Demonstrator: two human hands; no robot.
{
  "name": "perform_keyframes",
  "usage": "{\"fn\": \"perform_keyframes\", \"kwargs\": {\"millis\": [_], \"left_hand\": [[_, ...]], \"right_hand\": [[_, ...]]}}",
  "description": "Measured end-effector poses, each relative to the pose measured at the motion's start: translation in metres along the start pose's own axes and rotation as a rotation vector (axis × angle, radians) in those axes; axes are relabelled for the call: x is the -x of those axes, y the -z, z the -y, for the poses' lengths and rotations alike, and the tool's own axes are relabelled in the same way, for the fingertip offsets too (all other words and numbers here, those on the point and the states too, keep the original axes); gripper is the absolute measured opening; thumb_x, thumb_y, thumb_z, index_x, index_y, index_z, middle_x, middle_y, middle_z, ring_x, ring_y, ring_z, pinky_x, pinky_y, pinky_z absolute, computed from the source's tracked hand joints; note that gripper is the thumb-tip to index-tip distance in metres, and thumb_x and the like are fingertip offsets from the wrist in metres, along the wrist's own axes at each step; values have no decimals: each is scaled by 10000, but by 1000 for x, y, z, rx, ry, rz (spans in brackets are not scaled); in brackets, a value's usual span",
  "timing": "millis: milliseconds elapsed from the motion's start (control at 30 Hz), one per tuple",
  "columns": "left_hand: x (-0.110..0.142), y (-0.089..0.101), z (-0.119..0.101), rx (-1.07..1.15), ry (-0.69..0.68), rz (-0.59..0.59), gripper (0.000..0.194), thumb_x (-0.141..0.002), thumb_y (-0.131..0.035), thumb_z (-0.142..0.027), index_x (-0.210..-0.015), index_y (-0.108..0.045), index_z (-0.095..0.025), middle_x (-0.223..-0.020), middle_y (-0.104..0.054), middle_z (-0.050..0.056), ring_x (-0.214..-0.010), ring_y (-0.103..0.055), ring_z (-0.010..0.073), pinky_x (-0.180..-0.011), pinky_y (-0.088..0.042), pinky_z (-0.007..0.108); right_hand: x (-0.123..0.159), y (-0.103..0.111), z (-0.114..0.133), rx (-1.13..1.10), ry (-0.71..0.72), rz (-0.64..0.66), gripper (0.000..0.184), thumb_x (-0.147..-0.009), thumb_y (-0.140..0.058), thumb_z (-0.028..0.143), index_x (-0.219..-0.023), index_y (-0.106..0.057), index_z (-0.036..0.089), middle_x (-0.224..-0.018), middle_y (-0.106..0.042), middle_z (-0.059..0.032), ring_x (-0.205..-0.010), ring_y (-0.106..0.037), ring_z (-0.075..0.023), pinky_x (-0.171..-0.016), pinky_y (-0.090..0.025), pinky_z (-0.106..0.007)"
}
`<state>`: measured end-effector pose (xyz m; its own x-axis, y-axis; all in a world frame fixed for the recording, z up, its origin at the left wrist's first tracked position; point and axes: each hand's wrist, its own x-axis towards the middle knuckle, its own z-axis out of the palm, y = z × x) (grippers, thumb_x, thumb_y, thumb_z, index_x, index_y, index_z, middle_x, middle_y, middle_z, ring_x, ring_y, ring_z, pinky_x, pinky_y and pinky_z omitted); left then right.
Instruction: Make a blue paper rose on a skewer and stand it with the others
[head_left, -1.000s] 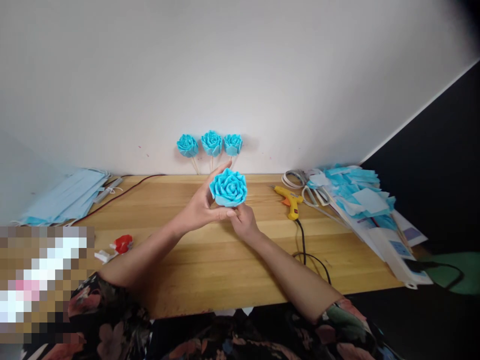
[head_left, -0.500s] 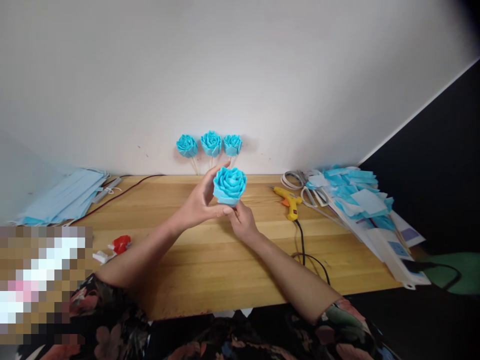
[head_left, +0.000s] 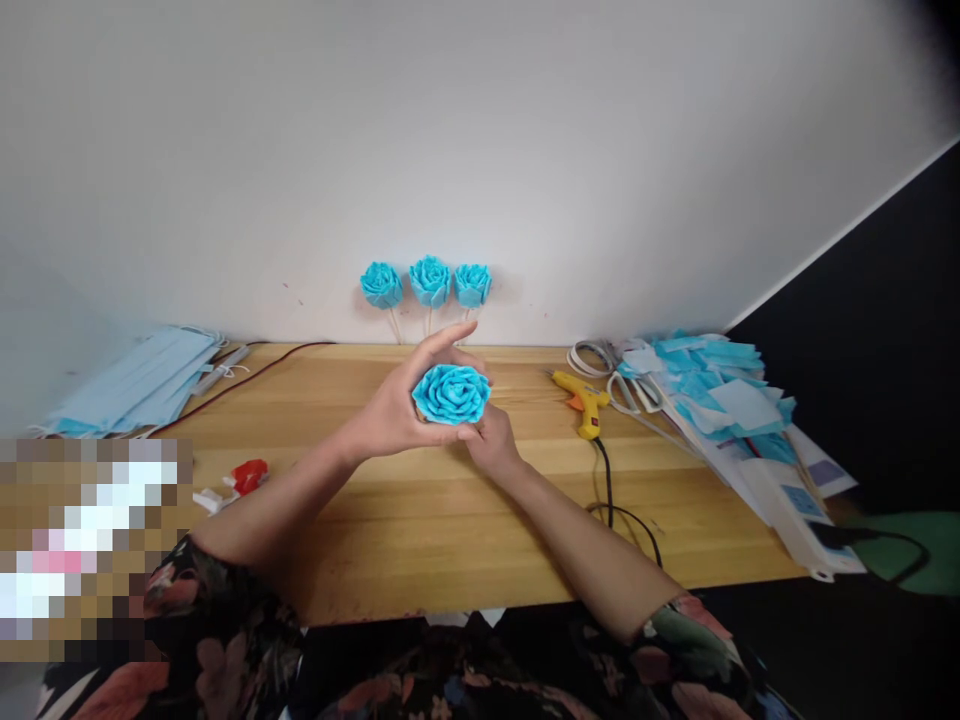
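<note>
A blue artificial rose (head_left: 452,394) with ruffled petals is held over the middle of the table, its face turned up toward me. My left hand (head_left: 394,408) cups round its side, thumb along the near edge and fingers curving behind. Just below and to the right, my right hand (head_left: 493,440) is closed beneath the bloom; the stem in its grip is hidden from view. Three similar blue roses on thin sticks, a left one (head_left: 381,285), a middle one (head_left: 430,281) and a right one (head_left: 473,286), stand against the wall.
A yellow glue gun (head_left: 583,402) with a black cord lies right of my hands, near scissors (head_left: 636,393) and a tape roll (head_left: 589,358). Blue fabric pieces (head_left: 705,375) pile up at right. Face masks (head_left: 139,385) and a red scrap (head_left: 249,476) lie left on the wooden table (head_left: 420,540).
The held rose has come slightly lower and left, and its face has tilted more toward me. The fingers of my left hand are spread wider around it.
</note>
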<state>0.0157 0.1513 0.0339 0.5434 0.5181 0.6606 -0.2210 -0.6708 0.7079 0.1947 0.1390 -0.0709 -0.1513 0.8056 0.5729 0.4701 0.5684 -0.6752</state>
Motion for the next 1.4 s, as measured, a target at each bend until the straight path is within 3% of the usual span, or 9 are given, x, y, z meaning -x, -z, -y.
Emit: {"fn": "perform_keyframes", "kwargs": {"millis": [167, 267, 500, 700, 933, 1100, 1233, 1400], "left_hand": [[1, 0, 3, -28, -34, -33, 867, -799, -895, -367, -1541, -449, -337, -1151, -719, 64, -1048, -708, 242, -992, -560, 415], [2, 1, 6, -27, 4, -40, 860, -794, -895, -407, -1532, -460, -334, -1188, -709, 79, -1094, -696, 264, -1001, -557, 435], [2, -1, 23, 97, 94, -84, 1278, -624, -922, -655, -1646, -213, -361, -1429, -591, 160, -1239, -640, 342, -1035, -546, 500], [1, 2, 38, 8, 49, -140, 1310, -618, -927, -653, -1649, -156, -414, -1533, -470, 156, -1424, -486, 399, -1109, -482, 573], [0, 4, 35, -20, 28, -81, 1272, -702, -875, -663, -1653, -64, -424, -1532, -476, 167, -1270, -614, 352, -1043, -527, 539], [1, 2, 32, -4, -15, -78, 1296, -653, -880, -703, -1656, -119, -397, -1484, -529, 164, -1248, -619, 336, -984, -564, 478], [3, 0, 28, 26, 53, -106, 1197, -722, -892, -604, -1653, -172, -382, -1370, -618, 144, -1130, -675, 300, -904, -590, 431], [4, 2, 28, -19, 87, -176, 1183, -707, -917, -566, -1647, -231, -355, -1264, -664, 114, -1003, -691, 256, -825, -594, 362]], "right_hand": [[1, -1, -1, 7, -4, 1, 231, -959, -496, 343, -909, -690, 227, -839, -791, -53, -734, -730, -226, -695, -555, -305], [2, -1, -1, 3, -7, 4, 233, -967, -504, 347, -941, -701, 225, -839, -791, -48, -735, -726, -224, -693, -554, -303], [0, 1, 4, -29, -3, 16, 274, -997, -508, 369, -924, -731, 227, -856, -788, -52, -763, -727, -214, -736, -563, -297], [-1, 2, 5, -16, -92, -28, 282, -971, -575, 424, -835, -733, 234, -753, -758, -37, -679, -688, -200, -664, -533, -288], [-1, -1, 3, -14, -130, -55, 304, -928, -620, 454, -728, -688, 235, -684, -729, -31, -620, -653, -191, -624, -511, -280], [-1, -1, 3, -19, -134, -65, 290, -906, -631, 446, -709, -659, 235, -651, -713, -21, -599, -647, -190, -604, -506, -277], [-1, -2, 2, -15, -124, -66, 330, -917, -618, 480, -699, -644, 234, -665, -720, -27, -607, -645, -187, -613, -504, -280], [-1, -3, 2, -28, -107, -61, 367, -938, -609, 507, -695, -646, 235, -672, -726, -30, -608, -660, -190, -607, -507, -286]]}}
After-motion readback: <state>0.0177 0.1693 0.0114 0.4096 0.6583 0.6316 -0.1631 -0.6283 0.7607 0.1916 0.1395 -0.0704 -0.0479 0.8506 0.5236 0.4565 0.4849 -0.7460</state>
